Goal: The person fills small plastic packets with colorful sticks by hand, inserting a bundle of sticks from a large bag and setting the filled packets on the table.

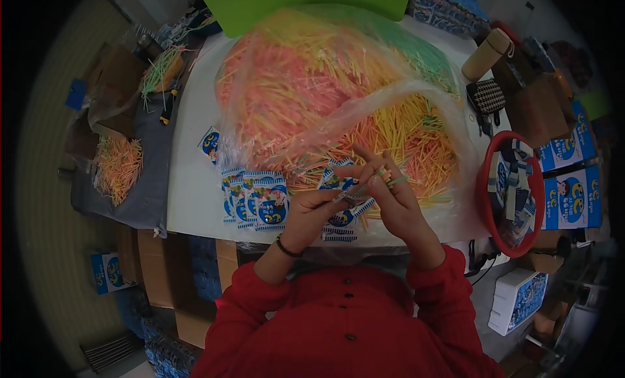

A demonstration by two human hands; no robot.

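My left hand (316, 212), with a dark bracelet at its wrist, has its fingertips pinched on the edge of a small blue-and-white packet (355, 199). Close beside it, my right hand (397, 199) is curled around a few thin green and yellow sticks (396, 180), which poke out between thumb and fingers. Its other fingers reach toward the packet. Just under the hands lies another printed packet (340, 231). To the left, several like it overlap in a row, the nearest packet (270, 205) facing up.
A large clear plastic bag (293, 85) of pink, yellow and green sticks fills the table's middle. At right stand a red basket (487, 202) of packets, a tan bottle (487, 54) and a checked pouch (486, 96). More sticks (118, 168) lie on the grey surface at left.
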